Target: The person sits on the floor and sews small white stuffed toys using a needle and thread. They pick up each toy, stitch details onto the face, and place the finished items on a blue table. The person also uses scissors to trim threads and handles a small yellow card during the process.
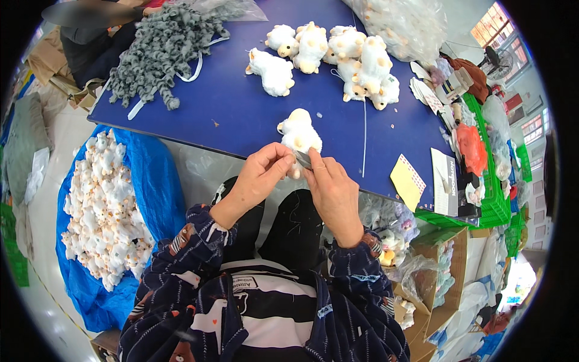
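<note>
A small white plush toy (299, 130) lies at the table's near edge, right in front of me. My left hand (253, 178) is closed in a pinch at the toy's lower end, thumb and forefinger pressed together. Against the same end, my right hand (332, 190) grips a small dark metal tool that looks like thread snips (303, 159); most of it is hidden by the fingers. Farther back on the table sit several finished-looking plush toys of the same kind, among them a single one (271, 72) lying on its side.
Grey curly plush pieces (163, 51) are heaped at the far left, near another person. A blue sack (163, 181) of white plush toys stands on the floor to my left. On the right are a yellow card (408, 181), a notebook (443, 181), green crates (497, 181) and a cardboard box (452, 277).
</note>
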Tool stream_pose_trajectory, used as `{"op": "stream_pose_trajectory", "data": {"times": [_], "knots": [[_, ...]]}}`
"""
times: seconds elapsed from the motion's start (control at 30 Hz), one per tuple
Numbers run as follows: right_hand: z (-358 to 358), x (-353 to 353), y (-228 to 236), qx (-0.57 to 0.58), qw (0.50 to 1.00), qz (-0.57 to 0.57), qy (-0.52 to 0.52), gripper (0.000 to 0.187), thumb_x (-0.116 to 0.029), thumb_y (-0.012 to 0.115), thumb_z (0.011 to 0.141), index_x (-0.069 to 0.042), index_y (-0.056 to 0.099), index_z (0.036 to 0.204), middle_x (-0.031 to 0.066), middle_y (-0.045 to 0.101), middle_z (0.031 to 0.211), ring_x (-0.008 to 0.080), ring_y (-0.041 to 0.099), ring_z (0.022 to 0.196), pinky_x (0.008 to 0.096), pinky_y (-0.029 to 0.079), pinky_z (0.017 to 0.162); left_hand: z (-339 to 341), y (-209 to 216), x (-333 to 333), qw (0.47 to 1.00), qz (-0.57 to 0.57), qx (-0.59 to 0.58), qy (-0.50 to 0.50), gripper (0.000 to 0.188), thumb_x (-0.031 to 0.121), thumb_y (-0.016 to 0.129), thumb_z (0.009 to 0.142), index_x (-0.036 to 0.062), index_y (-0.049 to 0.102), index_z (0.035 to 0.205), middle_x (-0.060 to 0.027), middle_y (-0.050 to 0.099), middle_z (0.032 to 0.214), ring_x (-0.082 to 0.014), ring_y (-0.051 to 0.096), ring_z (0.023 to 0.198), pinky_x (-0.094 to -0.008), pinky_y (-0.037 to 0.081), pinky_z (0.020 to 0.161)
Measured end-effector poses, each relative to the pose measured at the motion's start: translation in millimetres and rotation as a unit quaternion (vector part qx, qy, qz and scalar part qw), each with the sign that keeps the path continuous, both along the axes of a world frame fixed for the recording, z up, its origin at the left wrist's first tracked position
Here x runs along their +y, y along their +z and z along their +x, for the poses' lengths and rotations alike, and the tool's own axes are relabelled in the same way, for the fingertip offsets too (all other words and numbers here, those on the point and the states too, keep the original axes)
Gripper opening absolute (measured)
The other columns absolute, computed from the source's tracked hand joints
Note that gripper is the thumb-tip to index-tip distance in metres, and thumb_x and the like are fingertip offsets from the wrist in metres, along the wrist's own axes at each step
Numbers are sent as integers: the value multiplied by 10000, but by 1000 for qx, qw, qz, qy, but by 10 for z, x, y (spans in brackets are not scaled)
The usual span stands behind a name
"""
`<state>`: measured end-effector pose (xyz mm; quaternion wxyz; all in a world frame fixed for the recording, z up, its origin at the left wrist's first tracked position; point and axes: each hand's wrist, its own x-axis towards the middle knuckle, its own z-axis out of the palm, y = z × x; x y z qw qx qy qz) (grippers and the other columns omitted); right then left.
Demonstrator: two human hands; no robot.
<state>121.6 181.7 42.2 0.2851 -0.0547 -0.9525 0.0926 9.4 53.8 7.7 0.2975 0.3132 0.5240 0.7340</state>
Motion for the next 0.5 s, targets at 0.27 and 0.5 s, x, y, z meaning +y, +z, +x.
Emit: {"op": "stream_pose_trajectory", "data": {"times": [0.27, 0.5], "knots": [[32, 78, -39, 39, 950, -308, 44, 285, -88, 628, 852, -32, 599, 1130, 101, 573, 805, 230, 566, 630, 305, 464, 580, -35, -83, -45, 999, 6, 39, -12, 106, 130, 521, 953, 30, 555, 958, 11, 565, 869, -56, 508, 796, -214, 432, 735], [176, 245, -113, -16, 959, -273, 74, 303, -89, 646, 838, -37, 601, 1133, 101, 578, 821, 234, 568, 691, 306, 467, 614, -44, -12, -75, 999, 38, 12, -6, 141, 130, 510, 961, 10, 577, 991, -9, 597, 911, -73, 536, 838, -220, 435, 770]]}}
